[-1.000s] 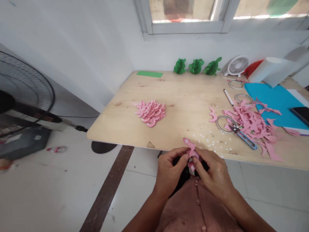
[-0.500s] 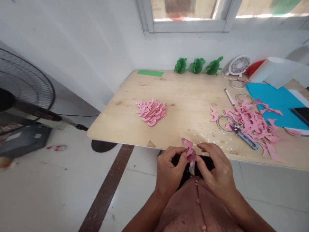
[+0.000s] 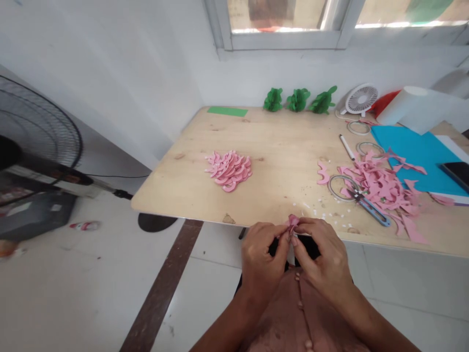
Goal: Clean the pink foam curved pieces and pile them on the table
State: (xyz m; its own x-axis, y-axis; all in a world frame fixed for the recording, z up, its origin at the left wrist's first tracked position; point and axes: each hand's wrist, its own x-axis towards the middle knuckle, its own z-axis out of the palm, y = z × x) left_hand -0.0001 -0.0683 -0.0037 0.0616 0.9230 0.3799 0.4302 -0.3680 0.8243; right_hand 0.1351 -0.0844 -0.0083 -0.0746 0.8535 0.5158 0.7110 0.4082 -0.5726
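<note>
Between my two hands, just off the table's front edge, is a small piece of folded pink paper (image 3: 293, 220). My left hand (image 3: 264, 252) pinches it from the left between thumb and forefinger. From the other side, the thumb and fingers of my right hand (image 3: 322, 249) close on the same piece, and the fingertips nearly meet. Much of the paper is hidden by the fingers. Further back on the table (image 3: 190, 181) lies a heap of curved pink paper cut-outs (image 3: 230, 170). One wavy pink cut-out (image 3: 323, 173) lies apart, right of that heap.
Thread snips (image 3: 373, 208) with blue handles lie by a tape ring (image 3: 342, 188) and pink paper scraps (image 3: 384, 183). Green paper figures (image 3: 298, 100), a small white fan (image 3: 362, 99), a pen (image 3: 346, 147), blue sheets (image 3: 417, 156) and a phone (image 3: 456, 175) sit further back.
My right hand has moved left and its fingers have closed on the pink paper. The paper now shows as a smaller, more folded shape between both hands.
</note>
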